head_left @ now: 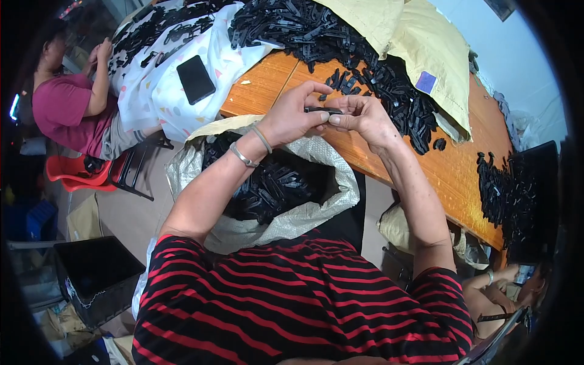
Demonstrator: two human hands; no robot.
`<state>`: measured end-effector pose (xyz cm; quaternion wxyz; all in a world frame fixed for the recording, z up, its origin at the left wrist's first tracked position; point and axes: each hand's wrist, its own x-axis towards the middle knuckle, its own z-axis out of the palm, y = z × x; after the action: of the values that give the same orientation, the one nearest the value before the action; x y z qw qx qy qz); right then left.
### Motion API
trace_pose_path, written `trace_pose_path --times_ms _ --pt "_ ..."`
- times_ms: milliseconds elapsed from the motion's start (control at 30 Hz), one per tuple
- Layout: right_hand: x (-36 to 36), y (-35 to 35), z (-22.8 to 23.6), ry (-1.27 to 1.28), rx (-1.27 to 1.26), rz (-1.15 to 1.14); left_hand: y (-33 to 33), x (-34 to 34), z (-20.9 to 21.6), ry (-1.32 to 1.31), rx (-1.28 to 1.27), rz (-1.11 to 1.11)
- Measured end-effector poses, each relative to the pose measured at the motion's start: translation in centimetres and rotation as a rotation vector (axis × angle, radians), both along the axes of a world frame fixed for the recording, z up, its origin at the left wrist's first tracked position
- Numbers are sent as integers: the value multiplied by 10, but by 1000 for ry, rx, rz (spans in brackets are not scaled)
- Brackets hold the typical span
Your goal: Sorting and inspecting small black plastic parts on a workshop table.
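Note:
Between both hands I hold a small, slim black plastic piece (325, 111) over the near edge of the wooden table. My left hand (294, 114) pinches one end between thumb and fingers. The other end is pinched by my right hand (367, 121). Just beyond my fingers lie loose black plastic pieces (347, 80), part of a large heap (298, 30) spreading across the tabletop. Below my forearms gapes a woven sack (322, 213), its rim rolled back, with many similar black pieces (267, 188) inside. The exact shape of the held piece is partly hidden by my fingers.
On the orange-brown table (450, 176) rest big tan sacks (426, 48), a purple card (426, 82) and another black pile (499, 188). A phone (196, 79) lies on a patterned sheet (164, 91). One person (73, 109) sits left, another (505, 298) at lower right. A black crate (97, 274) stands left.

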<state>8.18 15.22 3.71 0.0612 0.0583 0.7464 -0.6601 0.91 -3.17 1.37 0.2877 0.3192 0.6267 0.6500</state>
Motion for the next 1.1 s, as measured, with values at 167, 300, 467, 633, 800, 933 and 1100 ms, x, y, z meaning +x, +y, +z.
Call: trace_pose_path --times_ms 167,300,467,633,800,933,1100 --pt "0 5 -8 -1 -85 -3 0 7 8 424 -125 91" --pt "4 -3 -7 29 -202 -104 -4 8 5 287 20 98" --pt "14 -14 -13 77 -228 -85 -19 8 10 227 -97 60" --pt "35 -37 -18 61 -174 99 -52 27 16 -167 -85 29" --pt "28 -19 -26 153 -28 300 -104 31 17 71 -365 -170" --pt "-7 33 -36 547 917 -127 -86 28 35 295 -409 -67" --pt "-46 63 -53 617 1358 -134 4 -26 7 751 -462 333"
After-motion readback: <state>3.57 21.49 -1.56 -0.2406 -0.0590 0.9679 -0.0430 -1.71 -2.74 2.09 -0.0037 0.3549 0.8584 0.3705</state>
